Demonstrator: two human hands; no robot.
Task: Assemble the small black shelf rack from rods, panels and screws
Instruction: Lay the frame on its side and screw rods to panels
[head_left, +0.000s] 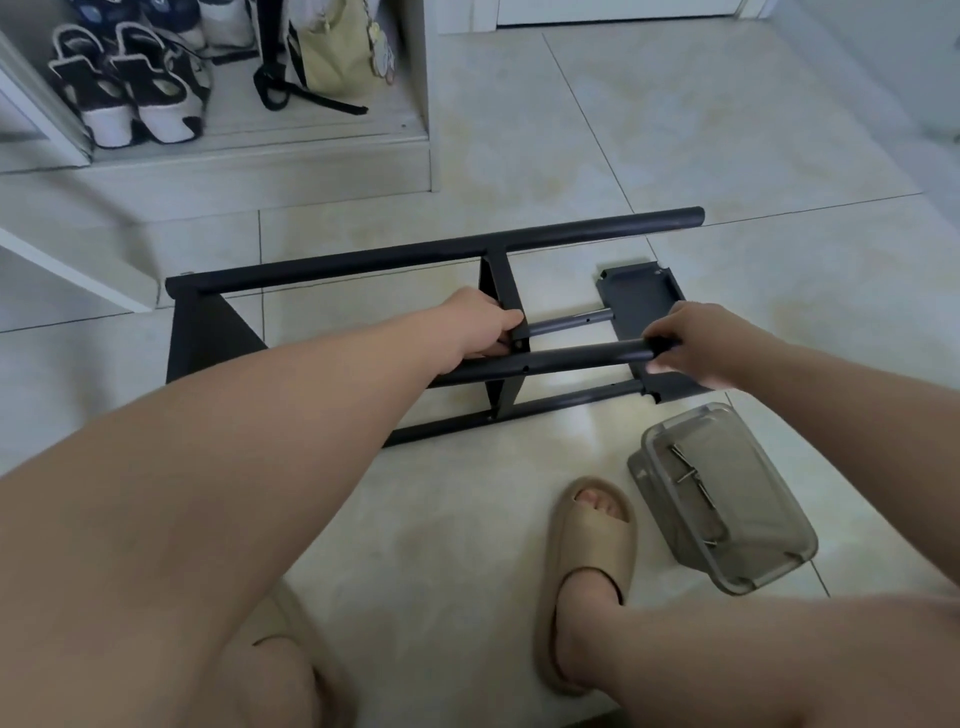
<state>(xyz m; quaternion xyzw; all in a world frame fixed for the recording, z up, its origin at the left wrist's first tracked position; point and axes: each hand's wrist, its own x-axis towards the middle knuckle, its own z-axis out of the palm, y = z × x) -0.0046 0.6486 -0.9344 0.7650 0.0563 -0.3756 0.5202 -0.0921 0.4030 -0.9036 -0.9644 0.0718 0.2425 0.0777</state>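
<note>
I log the half-built black rack (415, 254) lying on its side on the tiled floor (675, 130), ahead of the person's beige slipper (592, 561). The left hand (480, 327) has its fingers curled round the edge of the middle panel (501, 286), while the right hand (698, 343) wraps its fingers about the end of a rod (571, 356) that crosses that panel. A loose panel (636, 296) lies flat just beyond the right hand, and I can see screws (693, 478) in a clear plastic box (748, 566) beside the slipper.
</note>
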